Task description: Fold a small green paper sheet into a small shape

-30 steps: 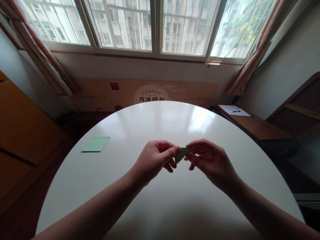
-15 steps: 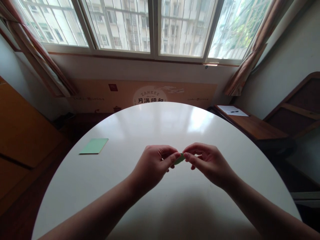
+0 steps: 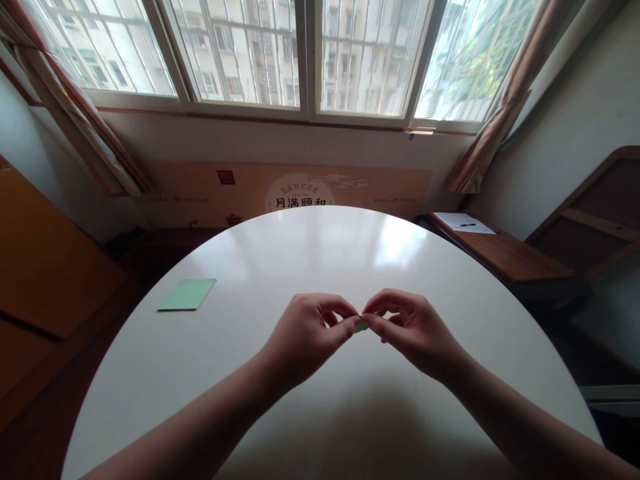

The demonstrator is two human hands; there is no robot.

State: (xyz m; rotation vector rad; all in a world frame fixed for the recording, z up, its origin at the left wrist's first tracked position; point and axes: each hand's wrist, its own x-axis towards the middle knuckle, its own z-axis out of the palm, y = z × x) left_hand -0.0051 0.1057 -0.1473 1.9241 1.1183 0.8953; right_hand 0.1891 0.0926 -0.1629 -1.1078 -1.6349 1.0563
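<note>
Between my two hands is a small folded piece of green paper (image 3: 360,326), mostly covered by the fingers, so its full shape is hidden. My left hand (image 3: 315,333) pinches its left side between thumb and forefinger. From the other side my right hand (image 3: 407,330) grips it the same way, the fingertips of both hands almost meeting. Both hands are held above the white round table (image 3: 300,260). Off to the left, a flat stack of square green paper (image 3: 187,295) lies on the tabletop.
Beyond the table's far edge stands a printed orange panel (image 3: 200,187) below the window. At the right, a wooden chair (image 3: 520,257) carries a white sheet (image 3: 457,222) with a dark pen-like thing on it. A wooden cabinet (image 3: 50,267) is at the left.
My fingertips have come closer together and slightly lower, and less of the green paper shows between them. The stack of paper stays where it was.
</note>
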